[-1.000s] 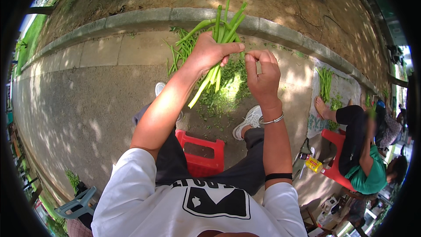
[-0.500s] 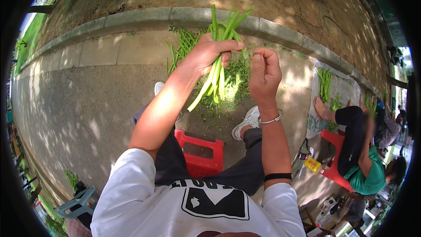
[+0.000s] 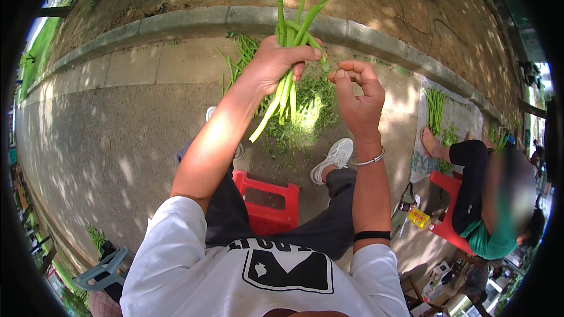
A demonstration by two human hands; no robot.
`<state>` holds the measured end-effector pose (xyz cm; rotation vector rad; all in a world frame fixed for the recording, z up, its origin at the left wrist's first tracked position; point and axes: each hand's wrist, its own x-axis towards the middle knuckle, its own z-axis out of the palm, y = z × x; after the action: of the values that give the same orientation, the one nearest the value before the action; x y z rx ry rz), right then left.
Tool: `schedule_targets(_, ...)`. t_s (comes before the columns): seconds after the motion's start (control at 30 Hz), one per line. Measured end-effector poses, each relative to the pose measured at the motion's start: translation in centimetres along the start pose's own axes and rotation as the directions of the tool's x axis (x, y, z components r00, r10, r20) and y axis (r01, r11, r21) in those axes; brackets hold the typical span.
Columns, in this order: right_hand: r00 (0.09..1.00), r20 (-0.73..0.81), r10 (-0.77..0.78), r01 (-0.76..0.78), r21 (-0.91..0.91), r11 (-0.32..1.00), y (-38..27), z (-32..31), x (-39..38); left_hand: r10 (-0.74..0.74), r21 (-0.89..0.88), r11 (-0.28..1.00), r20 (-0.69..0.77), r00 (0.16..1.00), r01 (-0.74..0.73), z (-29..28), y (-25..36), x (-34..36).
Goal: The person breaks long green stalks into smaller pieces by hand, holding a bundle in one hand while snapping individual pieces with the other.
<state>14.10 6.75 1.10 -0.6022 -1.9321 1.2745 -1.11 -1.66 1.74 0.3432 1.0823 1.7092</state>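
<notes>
My left hand [image 3: 276,61] is closed round a bunch of long green stalks [image 3: 280,105], held upright and slanting over the pavement. My right hand [image 3: 358,94] is just right of the bunch, thumb and forefinger pinched near a bent stalk; what they hold is too small to make out. Below both hands lies a pile of green leaf scraps [image 3: 308,117], with loose green stems [image 3: 235,61] at its upper left. My shoes rest on the paving either side of the scraps, near a red plastic stool [image 3: 285,199] between my legs.
A concrete curb [image 3: 182,20] borders dirt ahead. At right, a barefoot person [image 3: 470,188] in green sits on a red stool beside a pale sheet [image 3: 420,161] with stalks [image 3: 435,108] and a yellow-labelled bottle [image 3: 418,218]. A grey chair [image 3: 100,273] stands at lower left.
The bunch in my left hand has shifted slightly left and changed angle. My right hand has moved a little rightward, away from the stalks, still pinched.
</notes>
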Motion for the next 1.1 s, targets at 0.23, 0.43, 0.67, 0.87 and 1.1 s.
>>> schedule_targets(0.23, 0.933, 0.07, -0.352, 0.353, -0.353, 0.866, 0.2, 0.0, 0.6, 0.025, 0.085, 0.996, -0.004, 1.0, -0.025, 0.2, -0.1, -0.1)
schedule_targets(0.43, 0.899, 0.1, -0.426, 0.426, -0.422, 0.8, 0.6, 0.2, 0.5, 0.007, 0.147, 0.989, -0.051, 0.999, 0.0, 0.8, -0.1, -0.4)
schedule_targets(0.67, 0.913, 0.142, -0.383, 0.401, -0.49, 0.774, 0.9, 0.4, 0.3, 0.058, 0.335, 0.942, -0.054, 0.997, -0.037, 0.4, -0.8, -0.1)
schedule_targets(0.87, 0.981, 0.088, -0.174, 0.193, -0.31, 0.931, 0.8, 0.3, -0.1, 0.004, 0.193, 0.981, -0.013, 1.0, -0.001, 0.3, -0.4, -0.2)
schedule_targets(1.1, 0.999, 0.009, -0.053, 0.053, 0.042, 0.998, 0.2, 0.7, -0.5, -0.084, 0.051, 0.995, 0.045, 0.995, 0.082, 0.3, -0.2, 0.0)
